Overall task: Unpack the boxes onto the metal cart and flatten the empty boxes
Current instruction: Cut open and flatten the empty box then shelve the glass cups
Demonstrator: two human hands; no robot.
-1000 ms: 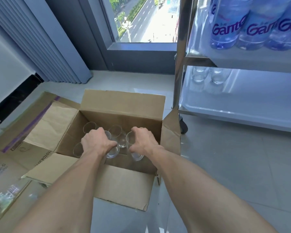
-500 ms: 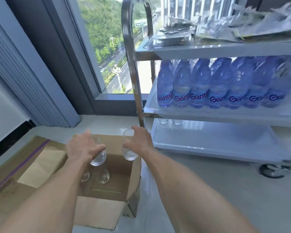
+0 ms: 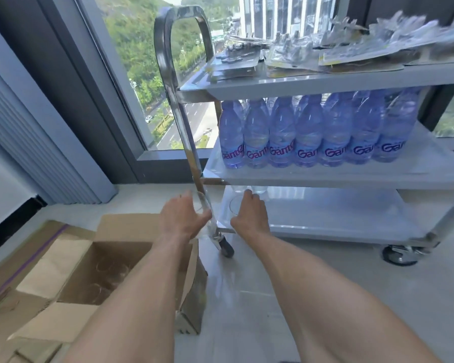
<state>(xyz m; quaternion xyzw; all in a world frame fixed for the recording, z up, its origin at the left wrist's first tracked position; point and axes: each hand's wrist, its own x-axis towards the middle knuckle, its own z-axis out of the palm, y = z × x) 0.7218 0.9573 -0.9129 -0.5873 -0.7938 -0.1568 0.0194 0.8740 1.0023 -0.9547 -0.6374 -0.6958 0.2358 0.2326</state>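
At centre frame the left hand [image 3: 184, 218] is curled round a clear glass [image 3: 203, 209] just left of the metal cart [image 3: 325, 86], whose upright post [image 3: 192, 158] stands directly behind it. The right hand [image 3: 250, 214] grips a second glass [image 3: 235, 205] over the bottom shelf [image 3: 338, 218], near two glasses already standing at its back. Seven water bottles [image 3: 308, 137] line the middle shelf's front row. The open cardboard box [image 3: 95, 273] at lower left holds a few more glasses, blurred.

Both hands out of the open cardboard box [image 3: 121, 260] at lower left, now up by the metal cart [image 3: 325, 221]. Left hand [image 3: 181, 218] gripping a clear glass [image 3: 203, 208] beside the cart's post; right hand [image 3: 249, 213] carrying another glass [image 3: 236, 204] over the bottom shelf's left end.
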